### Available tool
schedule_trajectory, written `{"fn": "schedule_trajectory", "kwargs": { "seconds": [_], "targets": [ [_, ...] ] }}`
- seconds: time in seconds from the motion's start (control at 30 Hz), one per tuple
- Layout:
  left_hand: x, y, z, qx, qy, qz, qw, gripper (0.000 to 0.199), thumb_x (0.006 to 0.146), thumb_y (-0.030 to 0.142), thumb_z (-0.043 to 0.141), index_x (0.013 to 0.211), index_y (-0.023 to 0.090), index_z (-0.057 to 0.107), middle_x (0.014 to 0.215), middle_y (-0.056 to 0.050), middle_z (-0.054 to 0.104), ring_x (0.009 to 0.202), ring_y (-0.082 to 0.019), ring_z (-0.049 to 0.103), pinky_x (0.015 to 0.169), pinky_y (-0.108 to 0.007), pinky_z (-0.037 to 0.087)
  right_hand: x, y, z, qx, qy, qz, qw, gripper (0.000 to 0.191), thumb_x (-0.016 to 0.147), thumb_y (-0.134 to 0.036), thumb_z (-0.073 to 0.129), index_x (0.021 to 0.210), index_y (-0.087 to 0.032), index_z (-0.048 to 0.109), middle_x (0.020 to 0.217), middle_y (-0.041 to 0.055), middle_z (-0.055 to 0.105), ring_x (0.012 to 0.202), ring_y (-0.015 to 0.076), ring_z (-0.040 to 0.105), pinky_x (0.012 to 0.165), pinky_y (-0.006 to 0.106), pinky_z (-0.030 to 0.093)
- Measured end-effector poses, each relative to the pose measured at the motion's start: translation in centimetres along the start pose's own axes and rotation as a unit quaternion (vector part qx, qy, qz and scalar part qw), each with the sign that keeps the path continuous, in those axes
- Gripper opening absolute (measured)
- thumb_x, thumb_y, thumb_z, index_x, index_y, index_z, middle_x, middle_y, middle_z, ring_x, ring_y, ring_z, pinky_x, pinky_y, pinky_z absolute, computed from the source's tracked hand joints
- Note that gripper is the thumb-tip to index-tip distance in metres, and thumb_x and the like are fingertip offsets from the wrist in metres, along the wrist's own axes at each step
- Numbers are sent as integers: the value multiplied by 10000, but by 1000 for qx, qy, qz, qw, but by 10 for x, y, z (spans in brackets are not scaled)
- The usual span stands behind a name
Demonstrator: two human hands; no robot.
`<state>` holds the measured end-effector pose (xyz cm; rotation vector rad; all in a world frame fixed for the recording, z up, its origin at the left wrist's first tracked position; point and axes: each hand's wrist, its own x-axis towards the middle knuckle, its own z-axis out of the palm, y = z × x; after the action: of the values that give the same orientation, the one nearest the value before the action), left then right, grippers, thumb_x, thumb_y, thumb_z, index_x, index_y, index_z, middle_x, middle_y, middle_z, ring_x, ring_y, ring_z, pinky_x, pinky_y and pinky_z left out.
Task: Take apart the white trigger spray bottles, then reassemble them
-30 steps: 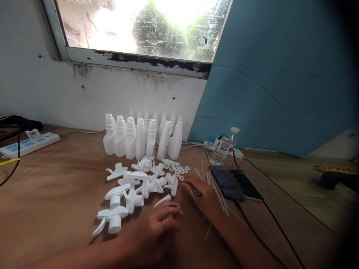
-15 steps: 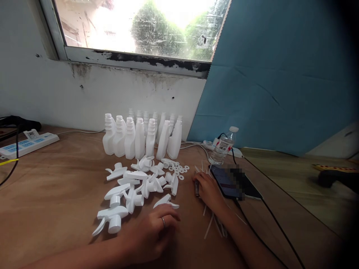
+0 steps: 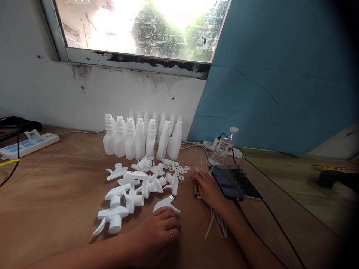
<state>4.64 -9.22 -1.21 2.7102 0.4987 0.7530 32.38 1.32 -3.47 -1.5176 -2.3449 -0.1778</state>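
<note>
My left hand [image 3: 161, 233] is closed at the front of the table around the hidden lower part of a white trigger sprayer head [image 3: 163, 203]. The nozzle and trigger stick out past its fingers. Toward the right, my right hand [image 3: 208, 188] lies low over thin white dip tubes [image 3: 210, 226], its fingers curled round a short dark cylinder [image 3: 195, 188]. What else those fingers cover is hidden. Several more white sprayer heads [image 3: 137, 200] lie in a loose pile left of centre. Small white ring washers [image 3: 181, 178] are scattered beside them.
White spray bottles [image 3: 129, 140] without tops stand in rows by the wall. A clear water bottle [image 3: 223, 149], a phone [image 3: 227, 183] and a black cable [image 3: 269, 239] are on the right. Farther left lies a power strip [image 3: 30, 145].
My left hand has shifted slightly right and curled more; the sprayer head by it has turned a little. The right hand stays over the tubes, and the dark cylinder has shifted slightly left.
</note>
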Motion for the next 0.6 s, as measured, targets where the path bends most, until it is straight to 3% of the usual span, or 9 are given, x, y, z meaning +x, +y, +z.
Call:
{"fn": "schedule_trajectory", "kwargs": {
  "seconds": [0.6],
  "targets": [
    [0,1,0,4,-10,-2,1000,173,799,65,489,917,174,554,975,-52,620,965,-184,540,1047,-371,361,0,-3,-3,11,9,-3,1000,338,760,24,387,939,-182,586,1022,94,577,940,224,521,840,340,414]
  ]
}}
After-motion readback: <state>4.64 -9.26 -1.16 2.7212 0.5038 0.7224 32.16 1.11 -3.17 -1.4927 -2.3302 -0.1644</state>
